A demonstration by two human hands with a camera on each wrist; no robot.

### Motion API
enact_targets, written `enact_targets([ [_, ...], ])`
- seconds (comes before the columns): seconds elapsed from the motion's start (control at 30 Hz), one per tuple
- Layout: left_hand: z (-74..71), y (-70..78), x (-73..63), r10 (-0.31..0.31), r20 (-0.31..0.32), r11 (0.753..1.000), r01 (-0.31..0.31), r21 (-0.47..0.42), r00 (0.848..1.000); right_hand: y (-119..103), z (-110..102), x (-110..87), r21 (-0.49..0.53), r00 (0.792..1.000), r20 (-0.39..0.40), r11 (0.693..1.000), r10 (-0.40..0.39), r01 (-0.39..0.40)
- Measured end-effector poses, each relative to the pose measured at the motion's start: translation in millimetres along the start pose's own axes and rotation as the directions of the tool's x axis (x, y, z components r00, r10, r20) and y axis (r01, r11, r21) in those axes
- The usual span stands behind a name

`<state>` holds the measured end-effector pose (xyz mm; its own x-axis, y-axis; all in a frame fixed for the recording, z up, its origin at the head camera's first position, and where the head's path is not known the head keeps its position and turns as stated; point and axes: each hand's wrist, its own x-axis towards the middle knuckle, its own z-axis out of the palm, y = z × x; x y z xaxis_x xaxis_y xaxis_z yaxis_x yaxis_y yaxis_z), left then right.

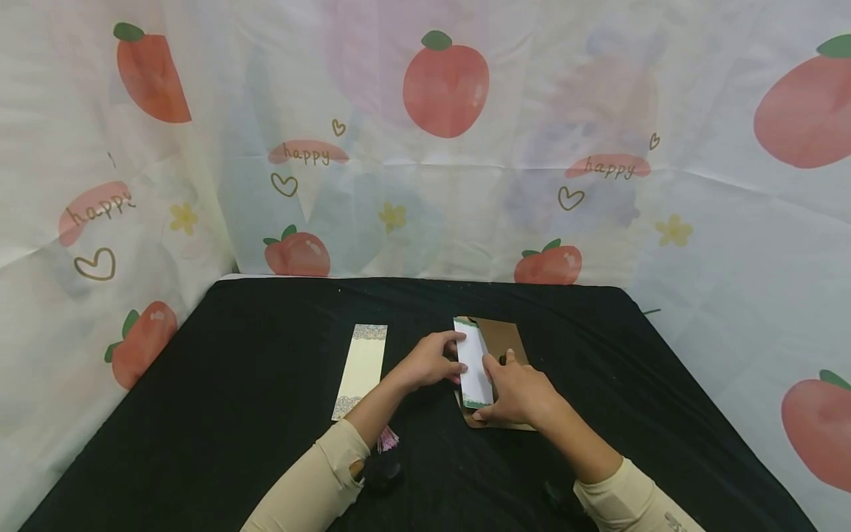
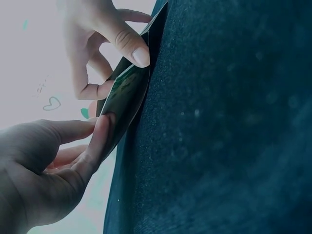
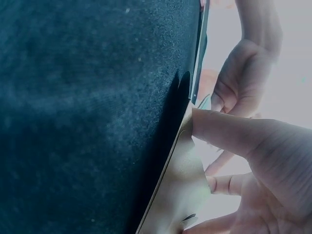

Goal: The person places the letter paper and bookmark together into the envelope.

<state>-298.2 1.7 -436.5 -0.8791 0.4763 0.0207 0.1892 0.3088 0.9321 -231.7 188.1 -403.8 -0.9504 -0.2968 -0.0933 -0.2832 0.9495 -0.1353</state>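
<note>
Both hands work at a brown paper envelope (image 1: pixel 503 336) on the black cloth, with a narrow white card (image 1: pixel 473 362) edged in green over its left part. My left hand (image 1: pixel 428 360) pinches the card's left edge between thumb and fingers, seen close in the left wrist view. My right hand (image 1: pixel 521 391) grips the envelope, thumb at its near edge and fingers spread over the card's right side. In the right wrist view the envelope (image 3: pixel 178 180) tilts up from the cloth under the right thumb. The palm hides part of its near right corner.
Left of the hands lies a cream bookmark (image 1: pixel 362 366) with lacy patterned ends, partly behind the left forearm. A pink tassel (image 1: pixel 388 439) shows below that forearm. Black cloth (image 1: pixel 266 355) covers the table, and a fruit-printed curtain (image 1: pixel 452 207) hangs behind and at both sides.
</note>
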Motion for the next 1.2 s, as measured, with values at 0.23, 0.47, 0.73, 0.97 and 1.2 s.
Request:
enact_targets([
  [0.23,1.1,-0.5,-0.5,0.011,-0.018,1.000,-0.011,0.003,1.000,-1.3,-0.4,-0.7,0.012,1.000,0.005,1.000,-0.010,0.010],
  [0.47,0.8,-0.7,-0.8,0.004,-0.033,1.000,-0.004,0.001,0.999,-2.6,-1.7,-1.5,0.017,1.000,0.003,1.000,-0.017,0.017],
  [0.73,1.3,-1.1,-1.2,-0.021,-0.030,0.999,0.020,-0.037,0.999,-2.2,-0.8,-1.7,0.019,1.000,-0.003,1.000,-0.023,0.023],
  [0.97,1.4,-0.3,-2.2,-0.019,-0.019,0.999,0.019,-0.034,1.000,-2.3,-0.7,-1.8,0.020,1.000,0.001,1.000,-0.024,0.024],
  [1.2,0.7,-1.0,-1.9,-0.022,0.004,0.999,0.022,-0.034,1.000,-2.5,-1.0,-1.7,0.025,1.000,0.001,0.999,-0.029,0.029],
])
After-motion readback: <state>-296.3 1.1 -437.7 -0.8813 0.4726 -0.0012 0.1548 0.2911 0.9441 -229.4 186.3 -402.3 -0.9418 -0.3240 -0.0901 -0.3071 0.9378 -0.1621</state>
